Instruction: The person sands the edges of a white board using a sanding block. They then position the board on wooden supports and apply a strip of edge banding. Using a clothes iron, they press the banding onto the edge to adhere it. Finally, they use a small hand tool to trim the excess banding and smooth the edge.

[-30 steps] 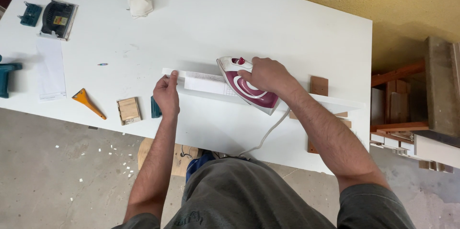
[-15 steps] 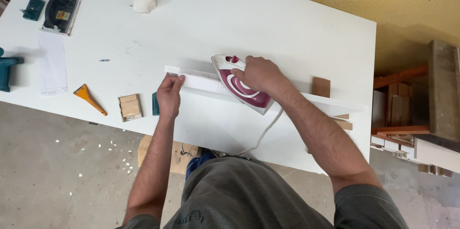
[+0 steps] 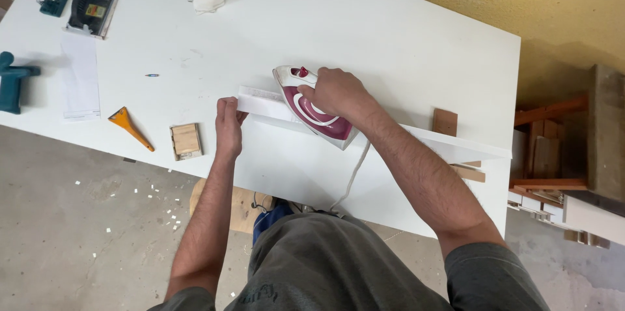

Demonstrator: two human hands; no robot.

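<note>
Iron (image 3: 317, 110) has slid a little toward the left end of the white board (image 3: 416, 138), which stands on edge on the white surface (image 3: 364, 31). Right hand (image 3: 335, 91) clamped on the iron's handle, left hand (image 3: 228, 127) pinching the board's end — edge-banding pass under way. Next, I judge, wants steady, level pressure.

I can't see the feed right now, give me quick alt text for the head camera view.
A person's right hand presses a maroon and white clothes iron onto the top edge of a long white board standing on a white table, while the left hand steadies the board's near end. An orange scraper and a small wooden block lie left of it.
</note>
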